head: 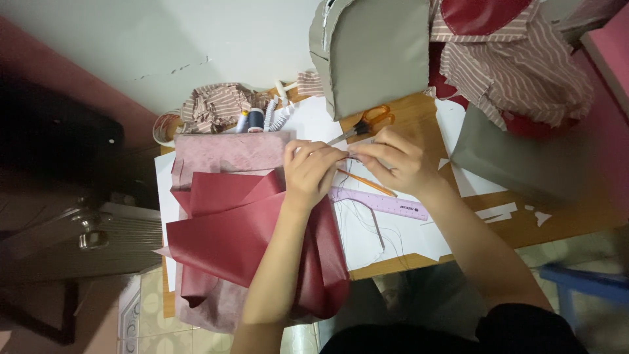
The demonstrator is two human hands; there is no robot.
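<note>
My left hand (309, 169) and my right hand (393, 159) meet above a small wooden table (524, 226), fingertips pinched together on something thin, likely a needle and dark thread; loose thread trails down over white paper (367, 239). Under my left forearm lies folded dark red faux leather (229, 229) on a pinkish fabric piece (226, 152). A purple ruler (386, 204) and an orange pencil (367, 183) lie just below my hands. Orange-handled scissors (367, 123) rest just above them.
Thread spools (250, 120) and striped cloth (213, 105) sit at the table's back left. A grey fabric bag piece (373, 52) stands behind; striped and red fabric (517, 65) is piled at the right. A grey sheet (517, 160) lies right. A blue stool (583, 282) stands below.
</note>
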